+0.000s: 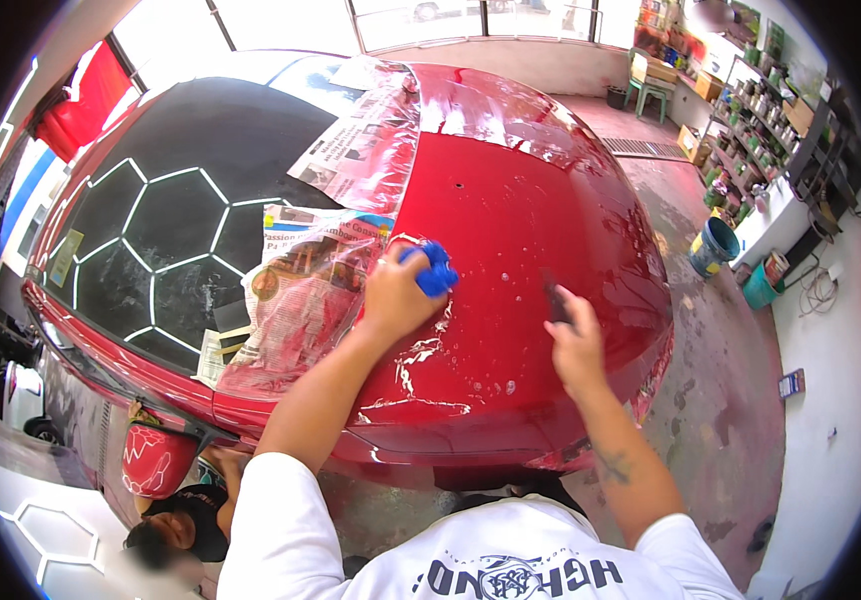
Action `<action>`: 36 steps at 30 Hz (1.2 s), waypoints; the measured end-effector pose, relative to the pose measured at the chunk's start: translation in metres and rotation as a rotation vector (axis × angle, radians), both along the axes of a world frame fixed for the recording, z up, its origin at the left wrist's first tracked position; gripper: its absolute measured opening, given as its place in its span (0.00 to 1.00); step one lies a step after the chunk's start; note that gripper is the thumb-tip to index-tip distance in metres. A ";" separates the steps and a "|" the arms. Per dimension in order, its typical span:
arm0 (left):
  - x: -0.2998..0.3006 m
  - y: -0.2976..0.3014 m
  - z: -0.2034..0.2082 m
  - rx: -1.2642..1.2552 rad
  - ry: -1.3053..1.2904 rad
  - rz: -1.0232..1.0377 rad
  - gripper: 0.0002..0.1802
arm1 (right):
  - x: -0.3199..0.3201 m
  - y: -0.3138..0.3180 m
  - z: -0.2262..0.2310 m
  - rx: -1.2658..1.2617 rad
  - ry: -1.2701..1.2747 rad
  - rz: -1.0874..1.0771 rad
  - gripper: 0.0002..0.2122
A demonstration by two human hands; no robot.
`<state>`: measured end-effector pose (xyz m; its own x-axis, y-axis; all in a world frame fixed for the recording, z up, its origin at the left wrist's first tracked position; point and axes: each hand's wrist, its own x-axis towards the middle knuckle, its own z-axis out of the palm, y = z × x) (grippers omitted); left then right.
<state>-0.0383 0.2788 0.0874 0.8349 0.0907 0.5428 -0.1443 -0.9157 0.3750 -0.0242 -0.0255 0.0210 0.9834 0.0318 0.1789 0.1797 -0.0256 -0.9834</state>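
White shirt (480, 535): worn by the person, lower edge, nearest the camera.

Blue wad (435, 268): crumpled; on the red panel (490, 215), near the border with the newspaper (295, 290).

Left hand (398, 287): clamped on the blue wad.

Right hand (577, 347): thumb and fingers together on a dark piece (557, 303), kind unclear; whether it touches the panel cannot be told.

Pale streaks (416, 355): jagged, between wad and near edge of panel.

Bubbles (510, 386): scattered, right of the streaks.

Handling notes, by judgement: wad best kept flat, pressure light and even, passes short and overlapping; strokes best run away from the newspaper, lest its edge lift; dark piece best held level, so that no corner scores the gloss.

Surroundings: black panel (110, 250) with white hexagon reflections, left; red mirror (157, 462), lower left; second person (208, 515), near mirror; buckets (715, 248), right; green chair (650, 88), upper right.
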 end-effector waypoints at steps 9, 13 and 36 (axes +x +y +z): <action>0.003 0.075 0.045 -0.744 -0.028 -0.021 0.22 | -0.056 0.149 0.008 -0.976 -0.642 0.429 0.29; -0.007 0.092 0.015 -0.864 -0.112 -0.113 0.21 | -0.066 0.157 0.013 -1.083 -0.585 0.465 0.27; -0.009 0.100 0.035 -1.122 -0.169 -0.285 0.26 | -0.087 0.200 0.017 -1.069 -0.510 0.393 0.25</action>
